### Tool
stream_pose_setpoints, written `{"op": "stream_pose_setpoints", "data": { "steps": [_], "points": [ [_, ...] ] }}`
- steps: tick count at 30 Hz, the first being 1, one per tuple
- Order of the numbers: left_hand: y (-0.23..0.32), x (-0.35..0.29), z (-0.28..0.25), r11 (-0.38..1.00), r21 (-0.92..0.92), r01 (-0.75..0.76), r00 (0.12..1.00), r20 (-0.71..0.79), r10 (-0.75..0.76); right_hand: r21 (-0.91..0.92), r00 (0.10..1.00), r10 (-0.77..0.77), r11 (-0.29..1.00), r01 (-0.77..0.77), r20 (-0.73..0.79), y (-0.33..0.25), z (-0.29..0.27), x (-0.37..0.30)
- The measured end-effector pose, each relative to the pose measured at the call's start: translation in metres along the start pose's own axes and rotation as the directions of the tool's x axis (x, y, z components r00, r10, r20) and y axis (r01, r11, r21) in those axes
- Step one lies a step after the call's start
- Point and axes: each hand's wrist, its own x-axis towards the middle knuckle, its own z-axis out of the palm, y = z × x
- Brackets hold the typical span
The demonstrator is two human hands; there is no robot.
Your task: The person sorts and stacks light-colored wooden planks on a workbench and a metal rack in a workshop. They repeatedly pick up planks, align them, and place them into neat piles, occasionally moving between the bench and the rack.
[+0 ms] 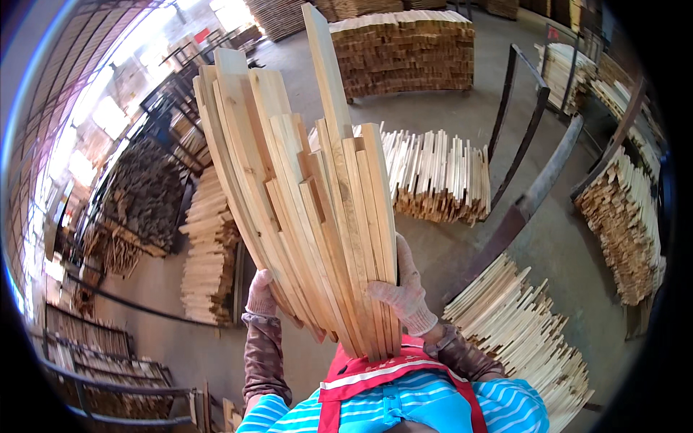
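Note:
A large bundle of pale wooden strips rises in front of me, its lower ends close to my red apron. The strips differ in length, so their far ends are uneven, and one reaches well beyond the others. Wearing a light knit glove, my left hand grips the bundle's left side near the bottom; most of its fingers are hidden behind the wood. On the opposite side my right hand, gloved too, clasps the strips with its thumb lying across their front.
Stacked strips lie beyond the bundle, with a larger stack farther back. Another pile is close at my right, beside a dark metal bar. More strips are stacked at left. A metal rack stands at lower left.

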Motion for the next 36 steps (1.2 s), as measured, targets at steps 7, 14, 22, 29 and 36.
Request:
{"op": "stream_pose_setpoints", "data": {
  "steps": [7, 14, 22, 29, 36],
  "points": [
    [-0.011, 0.225, 0.033, 0.976, -0.016, 0.216, 0.975, 0.064, -0.215, 0.027, 0.966, -0.018, 0.999, 0.026, -0.258, 0.022, -0.061, 0.152],
    [-0.004, 0.395, 0.113, 0.936, 0.023, 0.351, 0.900, 0.268, -0.344, -0.111, 0.895, -0.107, 0.992, 0.065, -0.432, 0.052, -0.105, 0.278],
    [-0.035, 0.483, 0.140, 0.858, 0.181, 0.482, 0.835, 0.201, -0.512, -0.036, 0.814, -0.067, 0.998, 0.056, -0.577, 0.064, -0.134, 0.336],
    [-0.137, 0.558, 0.099, 0.745, 0.195, 0.638, 0.681, 0.307, -0.665, -0.081, 0.719, 0.031, 0.989, -0.121, -0.694, 0.115, -0.202, 0.370],
    [-0.287, 0.639, 0.095, 0.701, 0.547, 0.458, 0.641, 0.343, -0.687, 0.089, 0.601, 0.271, 0.945, -0.315, -0.752, 0.157, -0.304, 0.419]
  ]
}}
